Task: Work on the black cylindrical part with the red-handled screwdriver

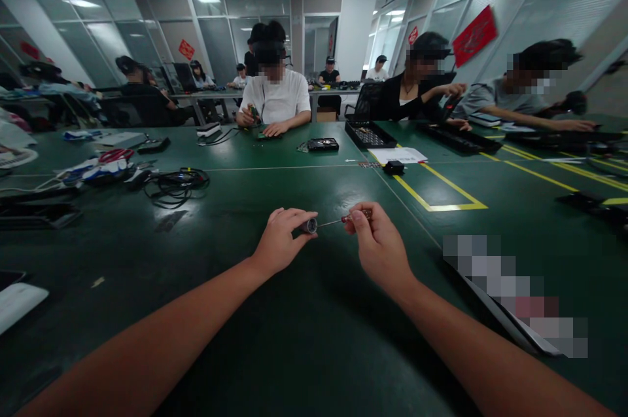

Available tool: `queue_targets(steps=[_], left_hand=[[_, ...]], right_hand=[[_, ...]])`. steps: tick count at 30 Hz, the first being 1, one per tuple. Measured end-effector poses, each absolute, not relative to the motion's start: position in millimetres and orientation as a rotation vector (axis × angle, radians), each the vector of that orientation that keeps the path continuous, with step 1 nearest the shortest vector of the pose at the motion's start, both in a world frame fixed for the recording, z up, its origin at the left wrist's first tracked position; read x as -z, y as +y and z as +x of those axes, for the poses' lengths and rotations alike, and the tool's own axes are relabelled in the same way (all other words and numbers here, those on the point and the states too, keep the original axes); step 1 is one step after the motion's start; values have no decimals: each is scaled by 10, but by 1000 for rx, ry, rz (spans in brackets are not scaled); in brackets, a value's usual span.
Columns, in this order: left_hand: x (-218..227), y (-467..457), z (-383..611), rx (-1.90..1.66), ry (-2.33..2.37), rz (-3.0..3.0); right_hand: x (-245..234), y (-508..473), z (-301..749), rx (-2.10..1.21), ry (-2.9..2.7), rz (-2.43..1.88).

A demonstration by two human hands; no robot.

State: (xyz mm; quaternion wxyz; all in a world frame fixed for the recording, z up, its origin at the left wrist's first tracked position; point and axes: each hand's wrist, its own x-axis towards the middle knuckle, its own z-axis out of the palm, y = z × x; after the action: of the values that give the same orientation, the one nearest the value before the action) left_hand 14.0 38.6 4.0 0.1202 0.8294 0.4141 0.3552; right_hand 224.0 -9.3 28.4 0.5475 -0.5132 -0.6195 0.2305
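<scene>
My left hand (283,238) is closed round a small dark cylinder (309,226), whose round end faces right between thumb and fingers. What the cylinder is, I cannot make out. In my right hand (379,241) is a screwdriver (348,217) with a reddish handle, pinched between thumb and fingers. Its thin metal shaft points left, and the tip is at or close to the cylinder's round end; whether they touch is too small to tell. Both hands are just above the green table (275,338).
Black cables (177,186) lie coiled at the left. A small black block (394,167) sits ahead, near yellow tape (454,207). At the right lies a blurred-out paper packet (510,299). Across the table a person in a white shirt (279,99) handles a green board; other people sit further right.
</scene>
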Motion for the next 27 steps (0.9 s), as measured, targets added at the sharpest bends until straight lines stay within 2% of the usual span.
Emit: queue_targets(steps=[27], left_hand=[[5, 407, 135, -1062, 1149, 2444]], right_hand=[[-295, -109, 2216, -686, -1389, -1135]])
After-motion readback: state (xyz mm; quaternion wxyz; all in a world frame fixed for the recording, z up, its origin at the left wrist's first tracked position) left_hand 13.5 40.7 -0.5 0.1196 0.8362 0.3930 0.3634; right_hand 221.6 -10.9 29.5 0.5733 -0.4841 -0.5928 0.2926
